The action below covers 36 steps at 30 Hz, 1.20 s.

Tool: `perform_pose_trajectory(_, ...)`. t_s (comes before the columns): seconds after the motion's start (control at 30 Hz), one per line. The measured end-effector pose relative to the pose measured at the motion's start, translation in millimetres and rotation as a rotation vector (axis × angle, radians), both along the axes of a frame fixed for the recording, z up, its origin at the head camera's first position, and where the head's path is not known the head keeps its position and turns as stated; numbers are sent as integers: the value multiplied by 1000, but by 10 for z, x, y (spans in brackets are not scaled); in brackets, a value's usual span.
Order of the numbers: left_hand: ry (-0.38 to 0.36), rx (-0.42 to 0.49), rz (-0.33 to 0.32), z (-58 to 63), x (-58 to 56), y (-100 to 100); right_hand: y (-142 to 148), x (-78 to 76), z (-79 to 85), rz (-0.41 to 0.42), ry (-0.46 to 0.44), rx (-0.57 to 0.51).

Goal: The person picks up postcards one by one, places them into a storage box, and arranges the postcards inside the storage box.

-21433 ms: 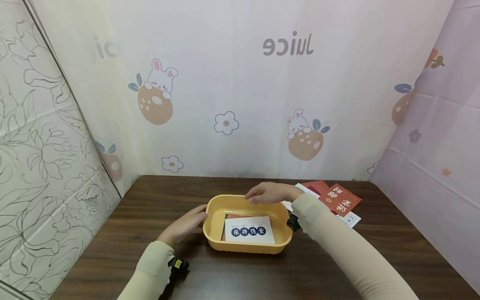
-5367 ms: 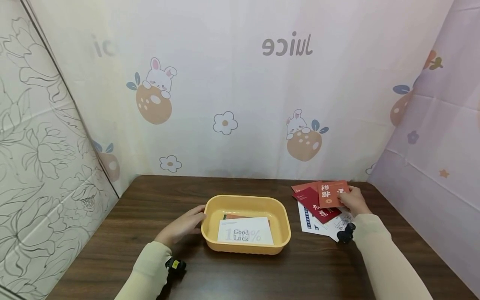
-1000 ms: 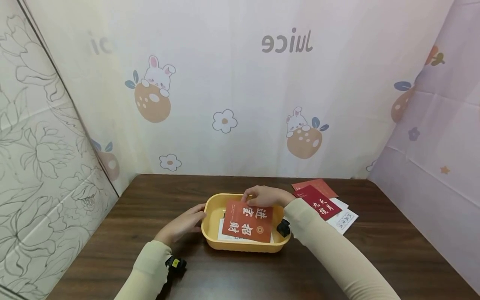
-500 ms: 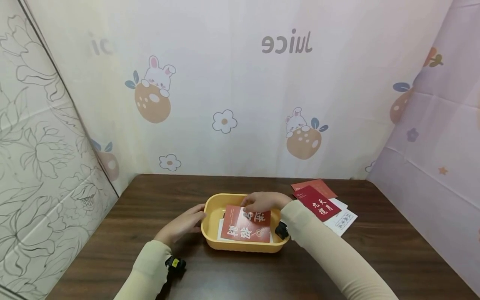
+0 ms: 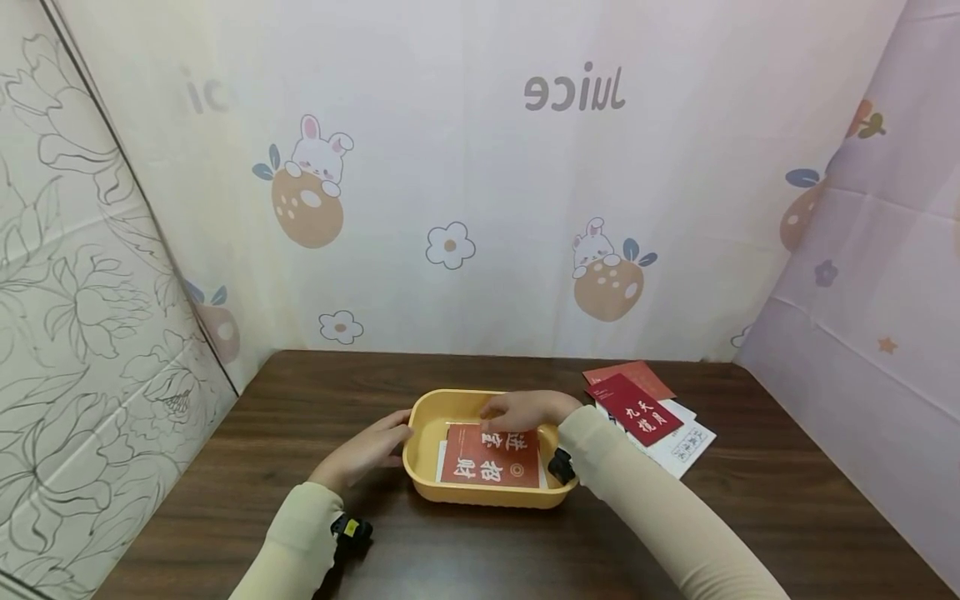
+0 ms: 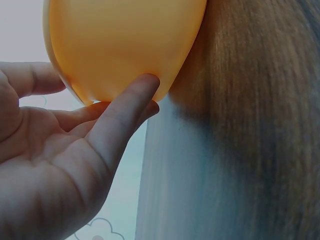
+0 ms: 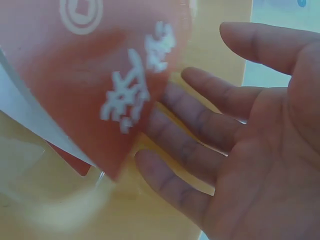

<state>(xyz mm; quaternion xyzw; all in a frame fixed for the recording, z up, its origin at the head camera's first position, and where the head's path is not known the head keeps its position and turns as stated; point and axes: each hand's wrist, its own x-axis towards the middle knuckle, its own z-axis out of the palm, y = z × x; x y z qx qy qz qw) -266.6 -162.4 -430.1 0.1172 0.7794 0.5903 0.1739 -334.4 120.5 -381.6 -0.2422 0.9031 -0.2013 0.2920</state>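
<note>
Orange-red card (image 5: 491, 454) with white characters is in the yellow tray (image 5: 491, 498), lying on top of a white card (image 7: 30, 110), and the right wrist view also shows a reddish corner (image 7: 77, 164) poking out under that. Right hand (image 5: 525, 408) is at the card's far right corner, so from above you can't see that bit. Fingers are spread, thumb well off the card, a couple of fingertips tucked behind the edge; not pinching anything. Left hand (image 5: 363, 454) rests against the tray's left end, digits fairly straight and apart.

Black wrist camera (image 5: 560, 467) on the right arm blocks some of the tray's right end, fyi. Just past that arm there's a messy pile: dark red card (image 5: 633, 408) on top, a lighter red envelope-ish piece (image 5: 648, 377) behind, white cards (image 5: 686, 450) underneath. All on a dark wood table (image 5: 465, 558), bunny-print curtain (image 5: 487, 167) at the back.
</note>
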Motion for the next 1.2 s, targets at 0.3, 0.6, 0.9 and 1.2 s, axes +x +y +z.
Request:
perform_pose_trajectory(0.3,-7,-10,12,12,4,15,45,42,90,17,-9,33)
perform_pose_trajectory(0.6,-12,-11,20,-10,-6,17,121,51,170,33,20,37)
perform_pose_trajectory(0.9,-11,-15,23,-16,-13,15,254,56,267,7,45,15)
perform_pose_trajectory(1.2,0,-3,-12,-10,-4,-1,474,64,331,-20,95,-30)
